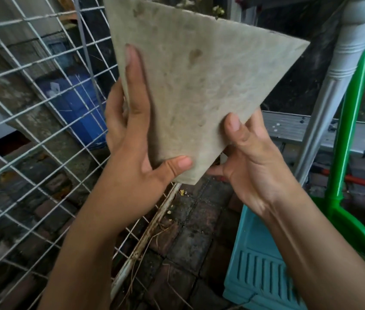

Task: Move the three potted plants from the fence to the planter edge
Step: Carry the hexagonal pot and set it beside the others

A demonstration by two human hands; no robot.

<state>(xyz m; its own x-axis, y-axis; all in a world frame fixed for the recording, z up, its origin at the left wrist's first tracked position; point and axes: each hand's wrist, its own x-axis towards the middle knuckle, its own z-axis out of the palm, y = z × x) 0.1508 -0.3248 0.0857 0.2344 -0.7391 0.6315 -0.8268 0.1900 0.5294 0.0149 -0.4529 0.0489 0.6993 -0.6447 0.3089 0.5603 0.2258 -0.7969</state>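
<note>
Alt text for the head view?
The left hand and right hand grip a stained beige tapered square pot near its narrow base, beside a white wire-mesh fence. Brick paving and a teal plastic object lie below.

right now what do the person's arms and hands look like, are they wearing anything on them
Nothing worn shows. Both forearms are bare to the frame's edge, with no sleeves. The left hand and right hand have no gloves, rings, watch or bracelets in view, and the fingernails that show are short and unpainted.
</note>
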